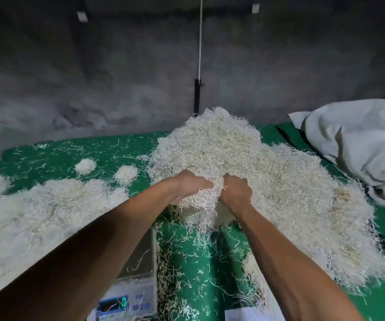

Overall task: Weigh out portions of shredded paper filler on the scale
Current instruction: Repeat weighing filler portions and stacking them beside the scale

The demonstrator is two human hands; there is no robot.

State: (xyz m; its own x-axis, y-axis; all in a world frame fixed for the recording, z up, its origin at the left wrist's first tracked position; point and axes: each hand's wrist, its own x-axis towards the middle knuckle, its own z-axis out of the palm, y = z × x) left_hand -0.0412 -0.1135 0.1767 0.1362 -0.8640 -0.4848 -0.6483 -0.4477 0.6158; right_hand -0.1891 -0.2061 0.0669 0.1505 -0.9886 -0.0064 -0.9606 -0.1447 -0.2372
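Note:
A big heap of cream shredded paper filler (pixel 244 158) rises on the green table (pixel 198 262), ahead and to the right. Both hands are dug into its near edge. My left hand (pixel 191 184) and my right hand (pixel 236 193) each grip the same clump of shreds (pixel 206 202), fingers curled into it, the clump lifted slightly off the table. The scale (pixel 138 274) sits near the bottom centre, partly under my left forearm; a few stray shreds lie on its metal pan and its display glows green.
A flatter spread of shredded paper (pixel 36 216) covers the left of the table, with small tufts (pixel 85 165) behind it. A white sack (pixel 360 140) lies at the back right. A grey wall stands behind the table, with a white cord (pixel 200 42) hanging down it.

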